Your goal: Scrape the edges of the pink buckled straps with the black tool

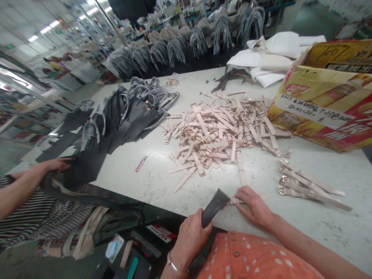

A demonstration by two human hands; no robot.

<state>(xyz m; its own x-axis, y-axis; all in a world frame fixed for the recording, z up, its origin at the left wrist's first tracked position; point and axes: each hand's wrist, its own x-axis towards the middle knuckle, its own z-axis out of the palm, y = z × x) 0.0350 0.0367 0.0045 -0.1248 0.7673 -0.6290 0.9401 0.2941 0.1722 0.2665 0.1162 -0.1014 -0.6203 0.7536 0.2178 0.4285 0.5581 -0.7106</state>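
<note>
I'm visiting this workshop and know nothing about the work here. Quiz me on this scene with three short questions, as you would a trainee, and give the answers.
1. Which hand, left or right, grips the dark flat-bladed tool?
2. True or false: the pile of pale straps on the white table includes gold-coloured buckles.
3. What is nearest the co-worker's hand, by the striped sleeve?
A) black panels
B) yellow cardboard box
C) white cloth

Key: 1 left; 2 true; 3 A.

Buckled straps (221,131) lie on the table (122,182) between bag panels (122,120) and a carton (322,97).
</note>
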